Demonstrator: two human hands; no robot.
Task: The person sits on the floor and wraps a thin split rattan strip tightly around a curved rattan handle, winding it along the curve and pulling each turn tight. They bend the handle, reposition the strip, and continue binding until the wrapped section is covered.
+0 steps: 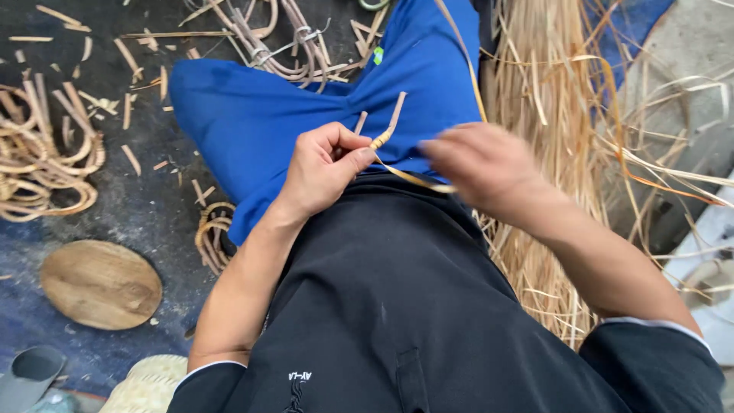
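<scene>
The left hand (325, 170) pinches a short tan cane stick (388, 126) over the blue-trousered lap—its long axis running far-right from the grip—while the blurred right hand (482, 170), just right, seemingly grasps the flat pale-yellow rattan strip (409, 177) wrapping it.

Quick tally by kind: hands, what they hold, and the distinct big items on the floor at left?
Hands: 2, left hand and right hand
Cane sticks in the left hand: 2
Flat strip between the hands: 1
Round wooden disc: 1
Heaps of curved cane rings: 3
Total: 9
</scene>
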